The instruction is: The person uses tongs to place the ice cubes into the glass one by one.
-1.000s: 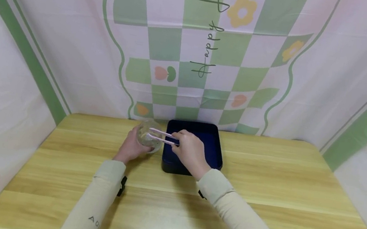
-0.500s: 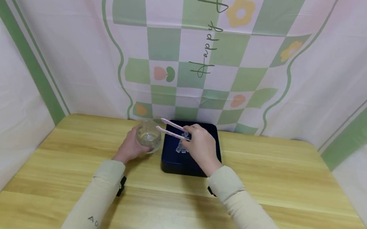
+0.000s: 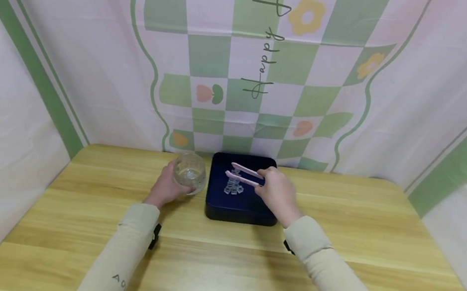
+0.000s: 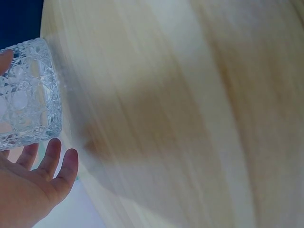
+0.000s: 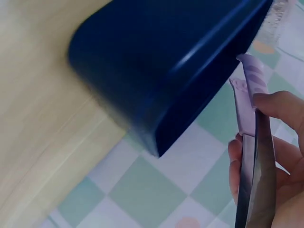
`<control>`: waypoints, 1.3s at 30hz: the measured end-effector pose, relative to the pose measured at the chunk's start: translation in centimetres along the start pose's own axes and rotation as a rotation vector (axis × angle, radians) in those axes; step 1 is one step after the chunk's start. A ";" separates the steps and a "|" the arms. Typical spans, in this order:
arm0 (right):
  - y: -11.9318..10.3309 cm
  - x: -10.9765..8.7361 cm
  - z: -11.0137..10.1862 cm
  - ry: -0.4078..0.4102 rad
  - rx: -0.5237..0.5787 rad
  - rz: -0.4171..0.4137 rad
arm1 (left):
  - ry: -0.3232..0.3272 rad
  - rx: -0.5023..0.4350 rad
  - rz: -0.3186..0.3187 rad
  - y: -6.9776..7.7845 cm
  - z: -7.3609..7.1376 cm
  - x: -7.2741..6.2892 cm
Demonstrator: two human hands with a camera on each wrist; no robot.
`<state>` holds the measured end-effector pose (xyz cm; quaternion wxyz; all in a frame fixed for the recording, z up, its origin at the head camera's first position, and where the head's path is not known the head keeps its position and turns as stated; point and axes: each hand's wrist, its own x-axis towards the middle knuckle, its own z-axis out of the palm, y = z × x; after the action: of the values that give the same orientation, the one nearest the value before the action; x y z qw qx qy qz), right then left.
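Note:
My left hand (image 3: 165, 186) holds a clear glass (image 3: 189, 173) on the table, left of a dark blue tray (image 3: 241, 216). In the left wrist view, the textured glass (image 4: 28, 97) sits between the thumb and the fingers of the left hand (image 4: 28, 190). My right hand (image 3: 278, 192) grips a pair of tongs (image 3: 242, 179) with pink tips. These tips are spread apart over the tray, with nothing between them. Several small clear cubes (image 3: 233, 189) lie in the tray below. The right wrist view shows the tongs' metal handles (image 5: 263, 171) between thumb and fingers.
The tray stands at the back of a wooden table (image 3: 215, 268), close to a checked cloth backdrop (image 3: 250, 62). White and green cloth walls (image 3: 14, 97) rise on both sides. The glass stands close to the tray's left side.
My right hand has moved right with the tongs, from over the glass to over the tray. The tongs' tips have left the glass. The cubes have come into sight. My left hand stays put.

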<state>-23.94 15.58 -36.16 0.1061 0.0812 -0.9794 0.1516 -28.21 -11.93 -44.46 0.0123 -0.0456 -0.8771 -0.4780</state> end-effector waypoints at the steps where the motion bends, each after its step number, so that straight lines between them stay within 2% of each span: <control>1: 0.3 -0.1 0.0 -0.010 -0.009 0.007 | 0.000 0.001 0.001 0.0 0.0 0.0; 11: 1.7 -0.6 -0.1 -0.104 -0.060 0.027 | -0.007 -0.002 -0.002 0.0 0.0 -0.1; 18: 2.1 -0.8 0.3 -0.118 -0.095 0.000 | -0.010 0.010 -0.024 0.1 -0.1 -0.1; 31: 2.4 -0.8 0.8 -0.157 -0.061 0.032 | -0.011 0.012 -0.016 0.0 0.0 -0.1; 39: 2.5 -0.7 1.1 -0.171 -0.077 0.018 | -0.016 0.022 -0.032 0.5 -0.2 -0.4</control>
<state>-23.97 17.71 -38.04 0.0236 0.0807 -0.9907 0.1075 -27.79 -11.84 -44.02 -0.0018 -0.0352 -0.8831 -0.4679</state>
